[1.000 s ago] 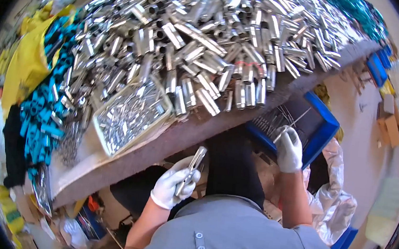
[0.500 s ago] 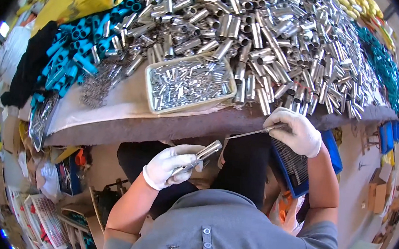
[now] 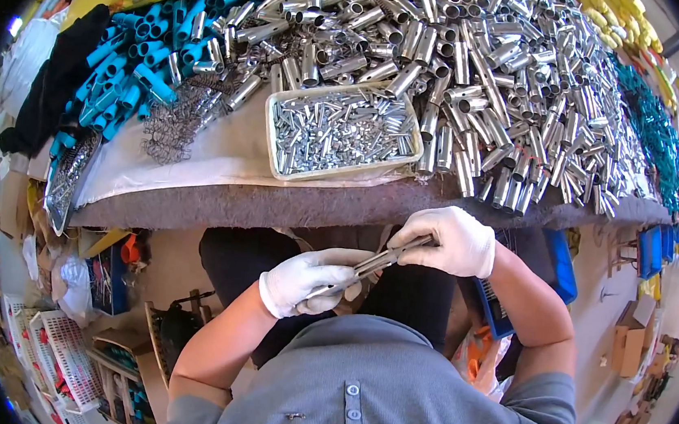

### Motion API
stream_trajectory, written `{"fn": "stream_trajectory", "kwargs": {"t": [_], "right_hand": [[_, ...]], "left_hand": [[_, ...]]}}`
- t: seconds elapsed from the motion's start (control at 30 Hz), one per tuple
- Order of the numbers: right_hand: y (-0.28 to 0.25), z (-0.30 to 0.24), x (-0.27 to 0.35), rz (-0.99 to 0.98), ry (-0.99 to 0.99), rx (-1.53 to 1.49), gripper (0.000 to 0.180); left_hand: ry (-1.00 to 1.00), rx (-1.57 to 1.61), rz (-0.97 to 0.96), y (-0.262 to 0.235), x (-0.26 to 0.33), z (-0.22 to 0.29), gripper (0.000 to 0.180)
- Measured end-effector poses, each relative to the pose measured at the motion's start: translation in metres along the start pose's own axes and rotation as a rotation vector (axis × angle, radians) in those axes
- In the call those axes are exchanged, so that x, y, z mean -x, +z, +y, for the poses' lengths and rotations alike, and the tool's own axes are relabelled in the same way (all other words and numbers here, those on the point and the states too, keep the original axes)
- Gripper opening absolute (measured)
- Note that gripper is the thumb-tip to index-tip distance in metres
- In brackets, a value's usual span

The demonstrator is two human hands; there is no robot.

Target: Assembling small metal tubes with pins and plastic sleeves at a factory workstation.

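Observation:
My left hand (image 3: 304,281), in a white glove, is closed round a shiny metal tube (image 3: 374,264) above my lap. The tube slants up toward my right hand (image 3: 452,243), also gloved in white. My right fingers pinch a thin metal rod at the tube's far end. The rod is mostly hidden, so I cannot tell whether it lies inside the tube or along it. Beyond my hands, a pale tray (image 3: 272,133) of small metal pins and pieces rests near the table's front edge.
Metal tubes (image 3: 489,104) are heaped across the table (image 3: 217,210). Teal tubes (image 3: 127,85) and springs (image 3: 189,116) lie on the left, beside a black cloth (image 3: 57,87). A blue crate (image 3: 559,262) stands below my right forearm. White baskets (image 3: 68,353) are at lower left.
My right hand has moved left and down, bringing the rod to the tube in my left hand. My left hand has shifted slightly right, and the tube lies flatter.

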State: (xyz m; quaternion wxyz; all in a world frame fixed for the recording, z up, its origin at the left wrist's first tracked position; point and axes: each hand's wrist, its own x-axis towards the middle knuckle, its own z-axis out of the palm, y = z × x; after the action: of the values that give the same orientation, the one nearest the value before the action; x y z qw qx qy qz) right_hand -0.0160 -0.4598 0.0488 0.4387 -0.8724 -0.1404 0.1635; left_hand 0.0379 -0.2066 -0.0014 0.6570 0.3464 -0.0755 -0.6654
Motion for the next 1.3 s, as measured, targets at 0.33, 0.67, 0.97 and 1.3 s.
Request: {"fn": "stream_trajectory", "kwargs": {"t": [0.33, 0.67, 0.97, 1.3], "right_hand": [[0.007, 0.006, 0.005, -0.006, 0.011, -0.196, 0.033], [0.027, 0.019, 0.01, 0.168, 0.258, -0.72, 0.016], [0.039, 0.021, -0.006, 0.26, 0.321, -0.892, 0.022], [0.045, -0.004, -0.035, 0.247, 0.331, -0.721, 0.024]], "left_hand": [[0.038, 0.09, -0.096, -0.004, -0.009, -0.016, 0.049], [0.018, 0.234, -0.082, -0.002, -0.011, -0.017, 0.048], [0.044, 0.411, 0.071, 0.0, -0.006, -0.014, 0.025], [0.203, 0.357, 0.083, -0.003, 0.014, -0.013, 0.035]]}}
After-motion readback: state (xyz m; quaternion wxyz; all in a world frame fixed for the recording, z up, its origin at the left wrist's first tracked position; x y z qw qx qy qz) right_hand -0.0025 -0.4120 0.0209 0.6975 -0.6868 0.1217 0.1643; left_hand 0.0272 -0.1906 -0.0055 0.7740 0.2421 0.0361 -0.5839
